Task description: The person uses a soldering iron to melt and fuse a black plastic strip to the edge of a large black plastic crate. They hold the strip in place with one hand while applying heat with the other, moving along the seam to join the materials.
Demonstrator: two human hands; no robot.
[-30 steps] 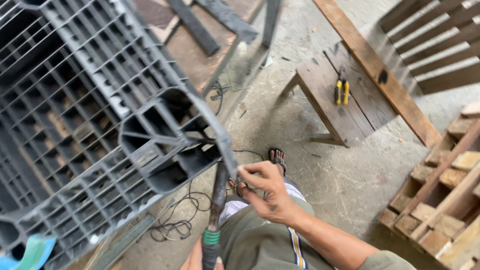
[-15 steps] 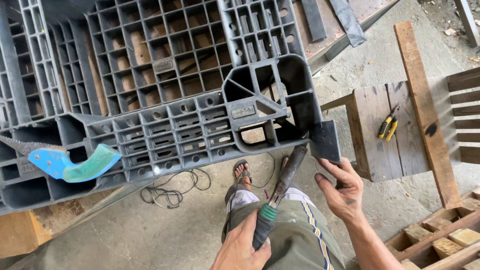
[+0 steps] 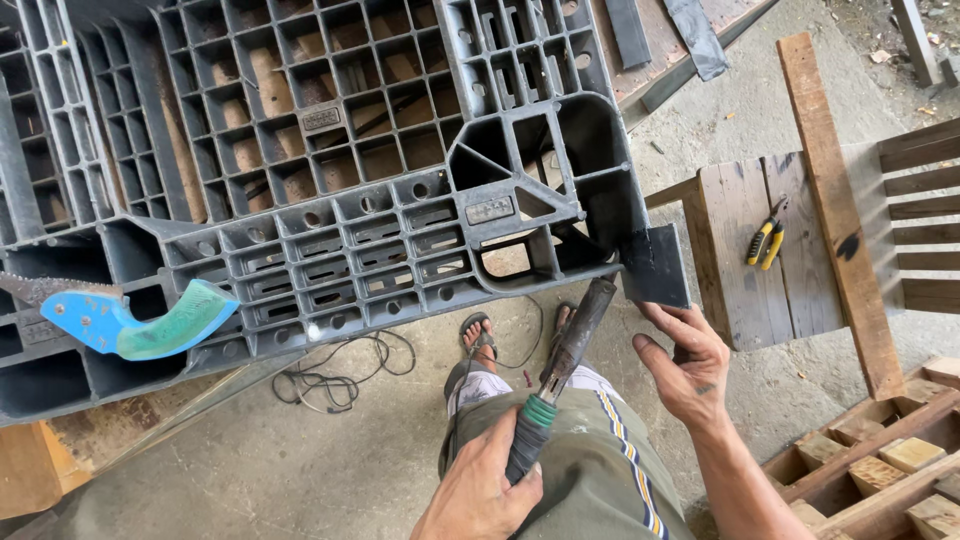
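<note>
My left hand [image 3: 485, 490] grips the green-collared handle of a dark, sooty heating tool [image 3: 560, 370] whose tip points up at the underside edge of a grey plastic pallet [image 3: 340, 200]. My right hand [image 3: 685, 365] holds a flat black plastic piece [image 3: 655, 265] by its lower edge, right beside the pallet's near right corner. The tool's tip sits just left of that piece, close under the corner.
A saw with a blue and green handle [image 3: 140, 320] rests on the pallet's left part. Yellow-handled pliers [image 3: 765, 240] lie on a small wooden bench [image 3: 740, 290]. A black cable [image 3: 330, 375] coils on the concrete floor. A wooden pallet [image 3: 880, 460] lies at lower right.
The view has swung so the pallet's corner is now centred. My right hand has taken the black piece up beside the corner. The tool stays in my left hand, tip raised toward the pallet.
</note>
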